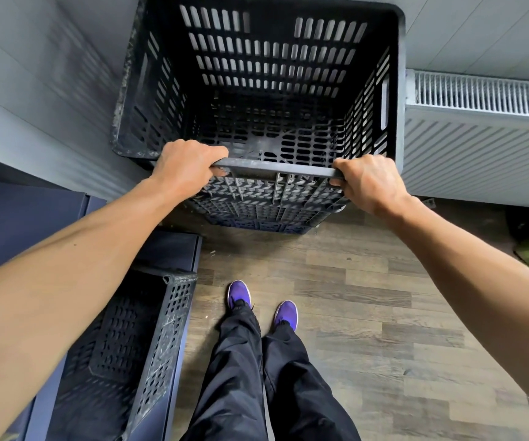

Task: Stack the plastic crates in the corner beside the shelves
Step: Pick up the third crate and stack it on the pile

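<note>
Black slotted plastic crate (272,66): stiff, empty, prob. light but bulky; left grip (186,163) & right grip (373,183) both curled round near rim (276,168).

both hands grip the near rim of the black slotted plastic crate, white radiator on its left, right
No: the left hand and right hand do grip the near rim of the black slotted plastic crate, but the head view shows the white ribbed radiator on its right, not left.
</note>
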The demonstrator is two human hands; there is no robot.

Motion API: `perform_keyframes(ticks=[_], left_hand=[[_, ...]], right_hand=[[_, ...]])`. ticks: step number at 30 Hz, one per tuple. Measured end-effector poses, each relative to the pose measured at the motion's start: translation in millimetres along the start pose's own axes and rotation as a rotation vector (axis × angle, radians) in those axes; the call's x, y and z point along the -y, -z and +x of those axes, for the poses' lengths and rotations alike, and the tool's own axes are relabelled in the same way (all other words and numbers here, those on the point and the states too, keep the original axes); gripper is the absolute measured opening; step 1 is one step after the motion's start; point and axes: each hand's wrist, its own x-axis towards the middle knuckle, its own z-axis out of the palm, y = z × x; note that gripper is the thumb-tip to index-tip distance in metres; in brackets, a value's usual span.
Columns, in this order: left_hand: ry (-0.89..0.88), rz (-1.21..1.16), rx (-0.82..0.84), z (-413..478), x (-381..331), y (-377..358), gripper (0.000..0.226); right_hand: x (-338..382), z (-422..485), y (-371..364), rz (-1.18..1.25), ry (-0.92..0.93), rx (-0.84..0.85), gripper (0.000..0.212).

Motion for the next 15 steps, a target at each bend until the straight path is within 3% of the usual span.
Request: perform_keyframes(ticks=[13, 15], left_hand=[[0.085, 0.03, 0.016, 9, 1, -12, 0.003], [0.088, 0.01, 0.013, 8, 1, -13, 0.01]], right_hand=[[-9, 17, -1, -0.048, 0.038, 0.004, 0.021], [-7, 15, -1, -0.05, 0.028, 0.017, 0.021]])
